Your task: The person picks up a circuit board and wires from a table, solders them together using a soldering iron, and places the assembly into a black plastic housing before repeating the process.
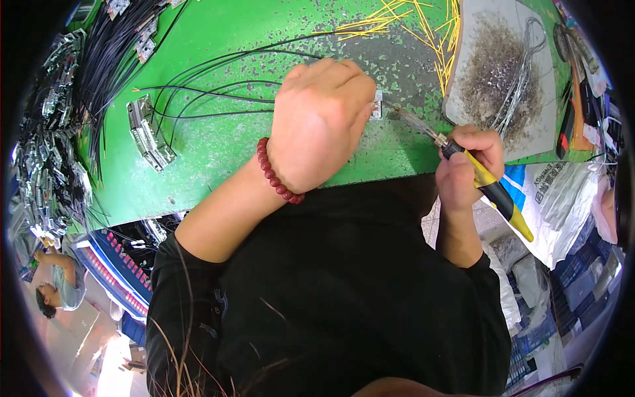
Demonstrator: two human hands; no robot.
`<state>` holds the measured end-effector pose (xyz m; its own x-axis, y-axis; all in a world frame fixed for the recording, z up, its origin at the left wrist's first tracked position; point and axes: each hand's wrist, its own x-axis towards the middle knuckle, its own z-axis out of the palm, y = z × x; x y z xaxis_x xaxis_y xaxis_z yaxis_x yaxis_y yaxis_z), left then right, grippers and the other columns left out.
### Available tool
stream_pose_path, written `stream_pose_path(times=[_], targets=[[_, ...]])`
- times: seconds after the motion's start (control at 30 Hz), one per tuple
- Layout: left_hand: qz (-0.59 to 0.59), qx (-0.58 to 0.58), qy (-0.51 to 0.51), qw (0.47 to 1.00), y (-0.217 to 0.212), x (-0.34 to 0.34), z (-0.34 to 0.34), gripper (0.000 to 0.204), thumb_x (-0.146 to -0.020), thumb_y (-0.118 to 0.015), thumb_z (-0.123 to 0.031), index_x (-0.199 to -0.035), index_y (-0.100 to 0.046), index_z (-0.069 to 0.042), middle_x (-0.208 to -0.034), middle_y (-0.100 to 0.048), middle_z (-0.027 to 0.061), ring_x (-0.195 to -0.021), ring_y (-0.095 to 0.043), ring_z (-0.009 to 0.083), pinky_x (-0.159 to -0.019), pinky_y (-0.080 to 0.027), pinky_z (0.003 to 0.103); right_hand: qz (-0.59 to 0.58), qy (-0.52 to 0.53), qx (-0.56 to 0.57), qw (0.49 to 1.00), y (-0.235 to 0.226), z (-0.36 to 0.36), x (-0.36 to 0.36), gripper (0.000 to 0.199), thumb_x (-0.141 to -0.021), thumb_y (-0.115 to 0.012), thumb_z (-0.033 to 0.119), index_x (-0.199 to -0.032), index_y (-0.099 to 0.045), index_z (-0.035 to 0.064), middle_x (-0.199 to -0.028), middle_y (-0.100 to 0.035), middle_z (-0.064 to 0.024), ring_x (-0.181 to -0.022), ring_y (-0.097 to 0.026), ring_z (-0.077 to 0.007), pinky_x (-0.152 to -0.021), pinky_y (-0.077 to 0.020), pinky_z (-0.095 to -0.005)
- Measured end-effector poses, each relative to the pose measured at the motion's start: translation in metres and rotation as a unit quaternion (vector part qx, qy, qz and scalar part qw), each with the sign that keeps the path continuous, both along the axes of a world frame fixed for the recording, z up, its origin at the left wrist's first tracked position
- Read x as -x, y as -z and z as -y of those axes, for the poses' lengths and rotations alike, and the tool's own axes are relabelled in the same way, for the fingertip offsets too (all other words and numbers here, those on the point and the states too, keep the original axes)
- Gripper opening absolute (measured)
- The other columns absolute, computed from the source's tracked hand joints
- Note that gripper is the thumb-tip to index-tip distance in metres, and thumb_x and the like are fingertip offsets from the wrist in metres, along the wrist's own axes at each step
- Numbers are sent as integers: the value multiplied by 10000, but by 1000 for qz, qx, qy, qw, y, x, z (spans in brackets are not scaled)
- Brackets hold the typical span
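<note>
My right hand point(466, 165) grips a yellow-and-black soldering iron point(501, 200), its thin tip pointing left and a little apart from a small white circuit board point(378, 111). Beside that board my left hand point(324, 126), with a red bead bracelet at the wrist, is curled palm down. Several black wires point(231, 115) run from the left into its grip; the fingertips are hidden under the hand. Part of the board is covered by the left fingers. Further left, a shiny metal bracket-like part point(149, 134) lies among the wires on the green worktop point(218, 172).
Loose yellow wires point(377, 25) lie at the back. A worn grey board point(473, 92) with dark residue carries a bundle of thin silvery wire point(519, 92). Heaped metal parts point(49, 165) and black wires point(99, 79) fill the left edge. Another person point(63, 284) is at lower left.
</note>
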<state>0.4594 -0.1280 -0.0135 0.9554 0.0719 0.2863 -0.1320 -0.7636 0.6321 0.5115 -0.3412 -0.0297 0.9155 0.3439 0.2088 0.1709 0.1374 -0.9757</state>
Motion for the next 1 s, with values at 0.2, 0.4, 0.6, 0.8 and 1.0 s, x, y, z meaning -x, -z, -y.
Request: stream_pose_path(times=[0.2,0.4,0.6,0.8,1.0], targets=[[-14,-9,7,1000,-6,-2,0,89,-725,-653,-22,-773,-581,-45,-799,-591,79,-782,-579,282,-704,-447,373,6,-7,8,1000,4,1,-1,231,-798,-680,159,-879,-526,7,-750,-511,-29,-643,-400,-69,-577,-304,-221],[-55,-41,25,997,-16,-5,0,81,-738,-644,-36,-775,-571,-38,-794,-574,93,-793,-574,307,-699,-446,397,22,-13,39,999,5,3,0,201,-781,-683,109,-897,-556,4,-819,-558,-42,-683,-458,-68,-613,-360,-210],[-64,-56,25,996,-15,-6,1,79,-739,-646,-42,-775,-575,-41,-799,-577,90,-797,-576,308,-706,-443,401,21,-26,50,998,4,2,0,201,-787,-691,106,-898,-559,4,-812,-564,-38,-664,-463,-61,-592,-358,-206],[-60,-52,29,996,-16,-7,0,69,-741,-646,-44,-768,-582,-42,-799,-580,86,-798,-580,302,-698,-439,399,38,-30,32,998,3,1,-1,202,-811,-679,116,-907,-536,11,-806,-560,-48,-670,-467,-73,-599,-365,-216],[-56,-52,30,997,-17,-8,-1,66,-738,-649,-45,-763,-588,-45,-793,-579,82,-794,-582,299,-694,-437,397,66,13,5,998,7,-1,-1,251,-831,-659,179,-923,-499,9,-737,-549,-108,-614,-511,-141,-567,-424,-246]])
